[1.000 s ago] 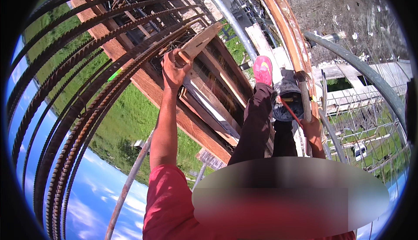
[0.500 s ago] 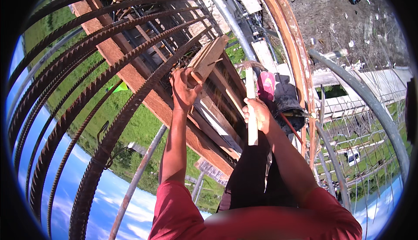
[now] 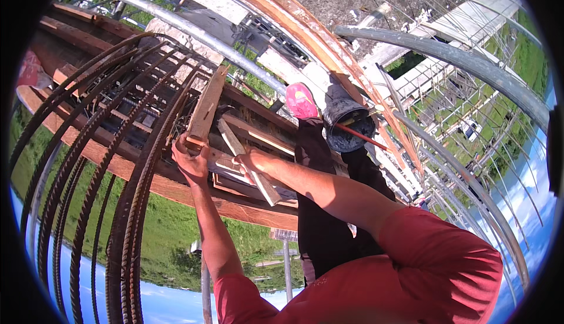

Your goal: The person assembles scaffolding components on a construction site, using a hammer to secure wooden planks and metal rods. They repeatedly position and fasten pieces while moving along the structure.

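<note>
Gripping block (image 3: 207, 112) in left hand (image 3: 191, 156) — hammer (image 3: 234, 140) in right hand (image 3: 255, 162);
I'd keep the left low — clear of the swing; strike square.

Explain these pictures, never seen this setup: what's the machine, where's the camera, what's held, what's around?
No machine: these are a person's bare hands, seen from above by a fisheye camera on the head, so straight edges bend.

The left hand grips a short wooden board. The right hand holds a hammer by its wooden handle.

There's no tabletop; below the hands lie long timber beams. Steel rebar arches at left. Near the pink shoe is a black bucket with a red rod sticking out.
</note>
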`<action>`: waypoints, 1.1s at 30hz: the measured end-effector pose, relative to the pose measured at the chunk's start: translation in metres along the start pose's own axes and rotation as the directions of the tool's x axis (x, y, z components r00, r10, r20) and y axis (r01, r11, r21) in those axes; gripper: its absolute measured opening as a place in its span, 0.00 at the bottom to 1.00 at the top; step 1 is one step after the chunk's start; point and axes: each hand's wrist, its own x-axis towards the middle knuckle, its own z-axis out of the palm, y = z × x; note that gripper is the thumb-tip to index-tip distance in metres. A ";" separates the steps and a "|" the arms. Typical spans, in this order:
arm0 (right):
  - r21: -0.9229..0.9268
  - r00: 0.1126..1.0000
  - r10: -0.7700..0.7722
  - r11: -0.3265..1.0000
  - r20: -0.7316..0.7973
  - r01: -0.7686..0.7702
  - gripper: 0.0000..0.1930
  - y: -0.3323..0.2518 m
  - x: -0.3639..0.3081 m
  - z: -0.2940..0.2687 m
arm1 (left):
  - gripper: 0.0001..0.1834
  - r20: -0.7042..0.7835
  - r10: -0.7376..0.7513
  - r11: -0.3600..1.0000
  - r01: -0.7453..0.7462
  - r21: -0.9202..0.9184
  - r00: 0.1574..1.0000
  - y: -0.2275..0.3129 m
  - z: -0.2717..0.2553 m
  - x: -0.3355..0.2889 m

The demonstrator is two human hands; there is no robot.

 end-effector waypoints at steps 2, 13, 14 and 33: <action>0.054 0.985 -0.156 0.987 0.077 0.152 0.13 0.006 -0.003 -0.014 | 0.31 0.033 0.059 0.968 -0.049 -0.248 0.998 -0.001 0.004 0.002; -0.289 0.812 -0.410 0.906 -0.416 0.310 0.25 0.009 -0.098 -0.143 | 0.43 -0.001 0.246 0.957 -0.243 0.159 0.969 -0.043 0.008 0.014; -0.321 0.793 -0.450 0.886 -0.411 0.336 0.27 0.013 -0.111 -0.163 | 0.44 0.001 0.207 0.962 -0.204 0.183 0.978 -0.045 0.008 0.015; -0.750 0.287 -0.698 0.647 -0.656 -0.139 0.26 0.150 -0.178 -0.473 | 0.44 -0.012 -0.024 0.919 0.027 0.394 1.000 -0.033 0.002 0.027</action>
